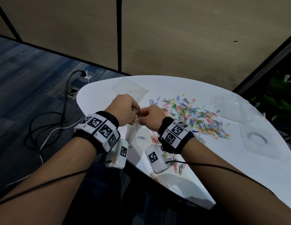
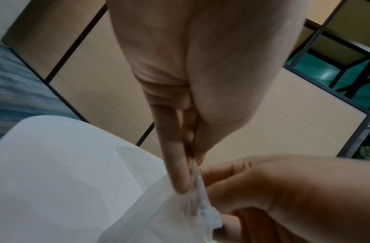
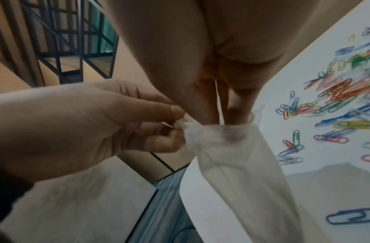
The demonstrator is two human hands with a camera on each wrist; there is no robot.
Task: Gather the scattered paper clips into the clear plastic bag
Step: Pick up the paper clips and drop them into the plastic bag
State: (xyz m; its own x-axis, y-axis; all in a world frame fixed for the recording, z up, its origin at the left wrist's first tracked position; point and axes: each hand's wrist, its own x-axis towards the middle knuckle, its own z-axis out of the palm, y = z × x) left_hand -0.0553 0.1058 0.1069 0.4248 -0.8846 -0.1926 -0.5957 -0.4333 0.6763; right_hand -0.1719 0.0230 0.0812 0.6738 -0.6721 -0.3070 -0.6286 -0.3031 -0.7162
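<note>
Pinching the top edge of the clear plastic bag, the left hand and the right hand meet over the near-left part of the white counter; each has thumb and fingertips curled onto the thin film, and the two appear to be working the mouth apart. In the right wrist view the mouth looks partly opened into a small round gap, while the rest of the bag hangs limp below the hands. It appears to hold no clips yet. The paper clips lie scattered in a colourful spread on the counter to the right of the hands, with a smaller cluster near the person's right wrist and one blue clip alone just below the hands. Slippery film could slide out of either pinch, letting the mouth fall shut, and a narrow opening would likely spill clips at the rim. Clips near the near edge could be swept off by a forearm. Farther off lie a flat clear sheet beyond the hands and clear plastic pieces at the right; cables trail on the carpet to the left.
</note>
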